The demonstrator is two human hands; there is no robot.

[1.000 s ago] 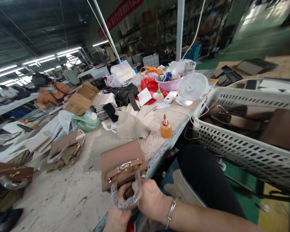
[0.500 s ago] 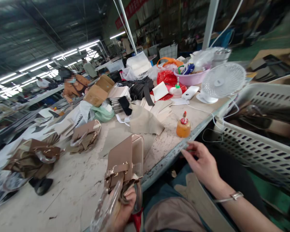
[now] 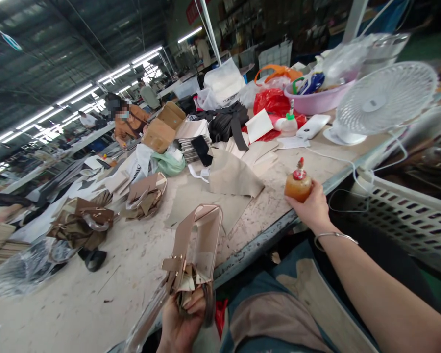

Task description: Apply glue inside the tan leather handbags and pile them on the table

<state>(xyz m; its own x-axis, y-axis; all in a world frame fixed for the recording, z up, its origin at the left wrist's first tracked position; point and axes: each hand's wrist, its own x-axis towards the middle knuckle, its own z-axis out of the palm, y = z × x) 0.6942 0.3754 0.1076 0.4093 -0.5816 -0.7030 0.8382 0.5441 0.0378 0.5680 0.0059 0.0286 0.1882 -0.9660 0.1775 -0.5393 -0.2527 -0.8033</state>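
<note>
My left hand grips a tan handbag near its strap end, at the table's front edge. The bag is tilted and its body gapes toward me; a plastic-wrapped handle hangs beside my wrist. At the right, my right hand is closed around a squat bottle of amber liquid with a red top. The bottle is at the table edge; whether its base still touches the tabletop I cannot tell. Two more brown bags, one nearer and one farther, lie to the left on the table.
A white fan stands at the right, its cord running down past a slotted plastic crate. Behind lie beige sheets, a cardboard box and a pink basin. A person works across the table.
My right hand has reached forward and taken hold of the amber bottle. In my left hand the handbag has turned, its flap strap now sticking out to the left. The view has shifted.
</note>
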